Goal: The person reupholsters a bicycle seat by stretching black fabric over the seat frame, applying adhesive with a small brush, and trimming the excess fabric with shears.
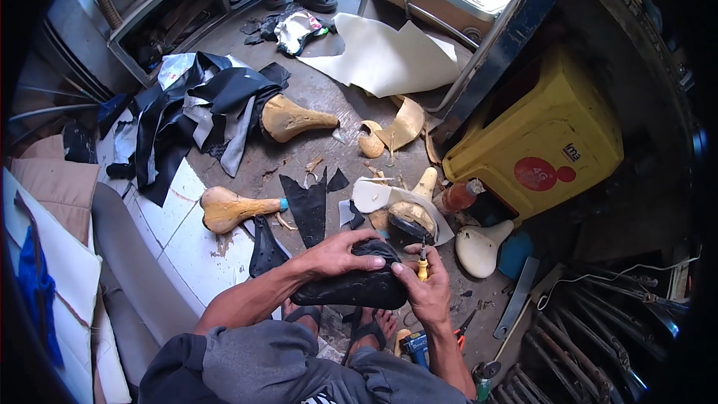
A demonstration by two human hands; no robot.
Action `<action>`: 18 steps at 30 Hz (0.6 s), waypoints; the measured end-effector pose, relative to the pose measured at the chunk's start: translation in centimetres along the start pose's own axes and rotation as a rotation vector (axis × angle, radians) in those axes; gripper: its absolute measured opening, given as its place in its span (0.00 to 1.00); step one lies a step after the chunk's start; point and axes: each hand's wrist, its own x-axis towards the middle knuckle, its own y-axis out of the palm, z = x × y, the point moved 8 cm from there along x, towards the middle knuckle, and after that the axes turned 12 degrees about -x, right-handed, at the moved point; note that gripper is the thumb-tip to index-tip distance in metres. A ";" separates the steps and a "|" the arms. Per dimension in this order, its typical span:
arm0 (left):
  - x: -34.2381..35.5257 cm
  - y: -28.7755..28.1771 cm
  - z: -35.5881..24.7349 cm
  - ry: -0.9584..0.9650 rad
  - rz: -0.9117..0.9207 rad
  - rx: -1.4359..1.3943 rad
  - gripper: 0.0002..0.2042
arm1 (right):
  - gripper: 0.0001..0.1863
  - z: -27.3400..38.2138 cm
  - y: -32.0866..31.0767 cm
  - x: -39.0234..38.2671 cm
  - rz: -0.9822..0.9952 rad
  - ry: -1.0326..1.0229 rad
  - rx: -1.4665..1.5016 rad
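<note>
On the littered floor, a yellow plastic stool lies tipped over toward the right edge, a cream sheet spreads near the far edge, and a tan bicycle seat rests on the left half. Over the near edge, above the person's feet, a black bicycle seat is held up, the left hand half curled and gripping its upper side with the thumb on top. The right hand, fingers bent, thumbs the seat's right end and holds a small yellow-handled screwdriver, tip pointing away.
</note>
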 end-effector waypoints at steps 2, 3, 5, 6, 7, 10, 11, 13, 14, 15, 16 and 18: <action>-0.3 0.2 0.1 -0.043 0.005 -0.158 0.25 | 0.19 0.1 -0.1 0.2 0.008 0.020 0.015; -0.4 0.4 0.3 -0.084 0.013 -0.312 0.23 | 0.19 0.0 -0.1 0.3 0.010 0.021 0.014; -0.8 0.5 0.2 -0.105 0.025 -0.397 0.24 | 0.19 0.1 0.0 0.3 0.014 0.002 0.019; -1.0 0.6 0.2 -0.124 0.039 -0.480 0.25 | 0.19 0.1 0.1 0.3 0.014 0.003 0.019; -1.0 0.5 0.3 -0.123 0.038 -0.481 0.25 | 0.19 0.0 0.1 0.3 0.014 0.018 0.051; -1.1 0.7 0.4 -0.111 0.076 -0.575 0.27 | 0.20 -0.3 -0.2 0.4 0.009 0.027 0.081; -1.2 0.9 0.3 -0.118 0.100 -0.620 0.28 | 0.20 -0.4 -0.4 0.5 0.002 0.023 0.081; -1.3 1.1 0.3 -0.122 0.123 -0.667 0.29 | 0.20 -0.4 -0.5 0.5 0.000 0.021 0.069; -1.4 0.9 0.5 -0.100 0.098 -0.632 0.29 | 0.20 -0.4 -0.5 0.5 -0.003 0.019 0.059; -1.4 0.6 0.6 -0.078 0.073 -0.597 0.29 | 0.20 -0.3 -0.3 0.4 0.000 0.019 0.058; -1.3 0.8 0.6 -0.076 0.074 -0.598 0.29 | 0.20 -0.2 -0.3 0.5 0.004 0.024 0.035; -1.0 0.1 0.3 -0.034 -0.065 0.020 0.35 | 0.21 0.1 0.0 0.6 0.008 0.030 0.010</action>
